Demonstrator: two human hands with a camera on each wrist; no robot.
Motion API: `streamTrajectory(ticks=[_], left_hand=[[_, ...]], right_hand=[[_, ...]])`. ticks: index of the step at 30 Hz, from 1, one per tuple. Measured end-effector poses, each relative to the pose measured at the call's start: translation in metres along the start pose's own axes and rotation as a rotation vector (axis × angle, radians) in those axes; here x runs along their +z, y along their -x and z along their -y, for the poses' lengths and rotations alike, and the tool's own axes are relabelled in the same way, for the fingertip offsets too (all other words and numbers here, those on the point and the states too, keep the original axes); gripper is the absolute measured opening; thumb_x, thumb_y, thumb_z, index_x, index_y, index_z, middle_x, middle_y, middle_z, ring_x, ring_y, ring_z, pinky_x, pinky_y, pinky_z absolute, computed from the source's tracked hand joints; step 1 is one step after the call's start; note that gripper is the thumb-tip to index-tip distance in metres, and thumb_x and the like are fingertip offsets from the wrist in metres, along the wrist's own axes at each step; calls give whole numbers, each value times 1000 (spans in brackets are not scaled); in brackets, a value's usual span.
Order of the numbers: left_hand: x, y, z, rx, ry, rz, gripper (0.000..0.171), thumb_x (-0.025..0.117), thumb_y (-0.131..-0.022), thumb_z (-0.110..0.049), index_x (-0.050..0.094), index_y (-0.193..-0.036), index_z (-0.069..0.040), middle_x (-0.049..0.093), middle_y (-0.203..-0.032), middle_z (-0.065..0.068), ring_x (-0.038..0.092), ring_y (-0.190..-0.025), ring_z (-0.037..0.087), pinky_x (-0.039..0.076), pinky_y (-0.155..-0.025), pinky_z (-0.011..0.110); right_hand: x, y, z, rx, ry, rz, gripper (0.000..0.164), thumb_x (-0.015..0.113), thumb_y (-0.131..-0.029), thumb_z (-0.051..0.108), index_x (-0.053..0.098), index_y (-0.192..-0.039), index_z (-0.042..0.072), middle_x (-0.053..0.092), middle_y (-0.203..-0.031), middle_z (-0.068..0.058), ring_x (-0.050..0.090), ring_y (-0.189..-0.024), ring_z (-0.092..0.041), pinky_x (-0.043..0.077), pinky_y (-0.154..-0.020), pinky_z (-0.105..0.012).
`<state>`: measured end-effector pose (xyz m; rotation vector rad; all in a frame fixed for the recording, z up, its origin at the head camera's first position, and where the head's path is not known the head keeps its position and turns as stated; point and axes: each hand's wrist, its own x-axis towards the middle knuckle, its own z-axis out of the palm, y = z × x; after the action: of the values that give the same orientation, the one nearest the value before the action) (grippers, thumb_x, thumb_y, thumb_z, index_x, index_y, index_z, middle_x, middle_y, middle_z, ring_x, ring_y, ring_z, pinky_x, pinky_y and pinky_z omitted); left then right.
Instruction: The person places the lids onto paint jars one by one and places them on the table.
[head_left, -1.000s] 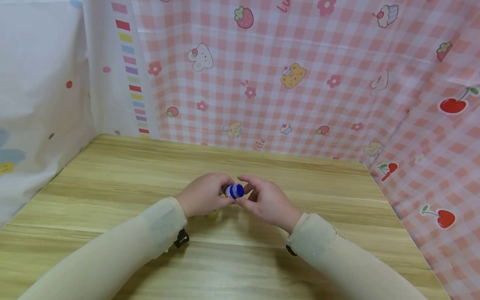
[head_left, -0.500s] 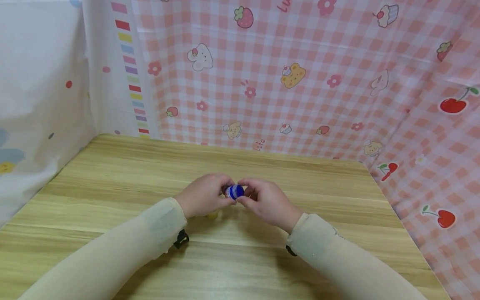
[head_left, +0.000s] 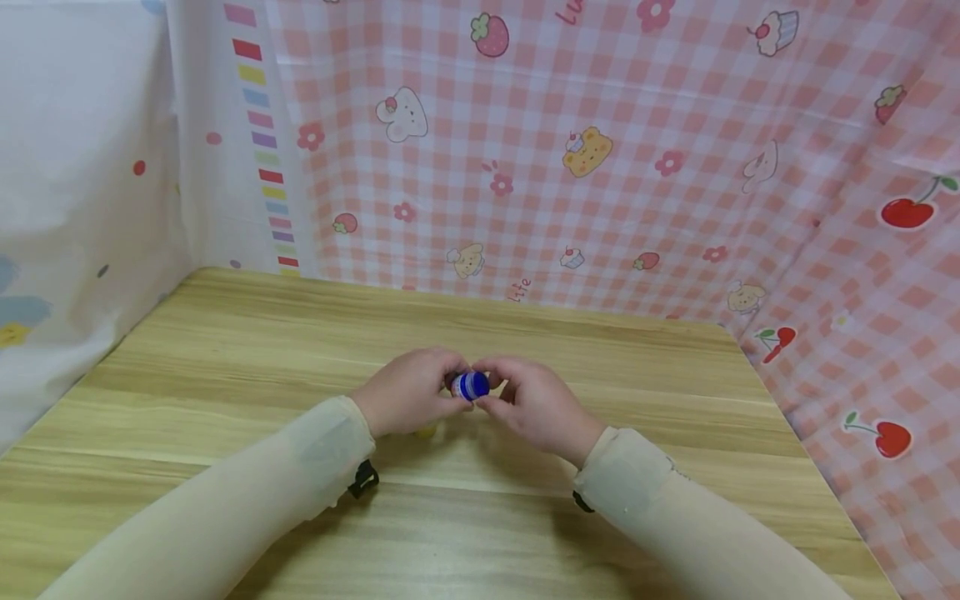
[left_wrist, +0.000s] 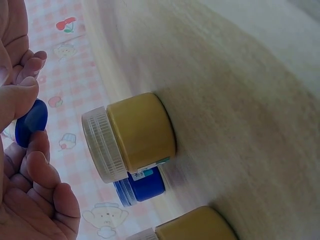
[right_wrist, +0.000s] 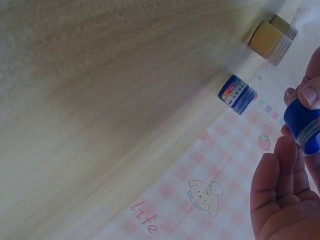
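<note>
My left hand [head_left: 411,392] grips a small blue paint jar [head_left: 468,386] above the table, thumb and fingers around its body. Its clear ribbed lid [right_wrist: 311,134] points to the right, toward my right hand [head_left: 536,408]. Thumb and forefinger of that hand pinch the lid from two sides in the head view. In the left wrist view the jar's blue base [left_wrist: 32,122] shows between my left thumb and fingers. My right fingers [right_wrist: 272,180] extend beneath the lid in the right wrist view, and the right thumb is hidden there.
On the wooden table [head_left: 450,517] stand a yellow paint jar [left_wrist: 142,132] with a clear lid, another yellow jar [left_wrist: 197,227] and a second blue jar [right_wrist: 233,92]. My left hand mostly hides them in the head view. Patterned cloth [head_left: 525,167] walls the table.
My right thumb and forefinger, spread apart at the lid a second ago, have closed in on it. My left hand and the jar have barely moved.
</note>
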<state>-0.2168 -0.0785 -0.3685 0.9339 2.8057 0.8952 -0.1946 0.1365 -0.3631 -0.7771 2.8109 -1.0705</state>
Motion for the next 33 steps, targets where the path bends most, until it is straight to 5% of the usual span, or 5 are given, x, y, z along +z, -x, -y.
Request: streamTrajectory(ticks=[7, 14, 25, 33], left_hand=[[0, 0, -1, 2, -1, -4, 24, 81, -94, -30, 73, -110, -14, 69, -93, -7, 63, -84, 11, 54, -80, 33], [1, 0, 0, -7, 4, 2, 26, 81, -94, -29, 73, -112, -13, 70, -95, -7, 64, -85, 12, 54, -81, 32], [0, -1, 1, -4, 6, 2, 23, 82, -93, -29, 73, -110, -15, 70, -93, -8, 62, -82, 9, 53, -79, 32], [0, -1, 1, -10, 5, 6, 25, 81, -94, -29, 73, -112, -14, 69, -93, -8, 62, -81, 10, 53, -78, 31]], right_hand=[[-1, 0, 1, 29, 9, -2, 33, 77, -98, 23, 70, -128, 14, 69, -103, -2, 61, -69, -13, 51, -57, -26], [0, 1, 0, 11, 21, 0, 52, 79, -95, 15, 61, -143, 8, 72, -109, -5, 63, -75, -8, 54, -62, -25], [0, 0, 1, 20, 49, -8, 33, 78, -97, 19, 71, -128, 12, 70, -107, -3, 61, -74, -10, 52, -60, -25], [0, 1, 0, -1, 37, -12, 49, 80, -94, 15, 64, -140, 9, 72, -114, -5, 64, -78, -9, 55, -65, -24]])
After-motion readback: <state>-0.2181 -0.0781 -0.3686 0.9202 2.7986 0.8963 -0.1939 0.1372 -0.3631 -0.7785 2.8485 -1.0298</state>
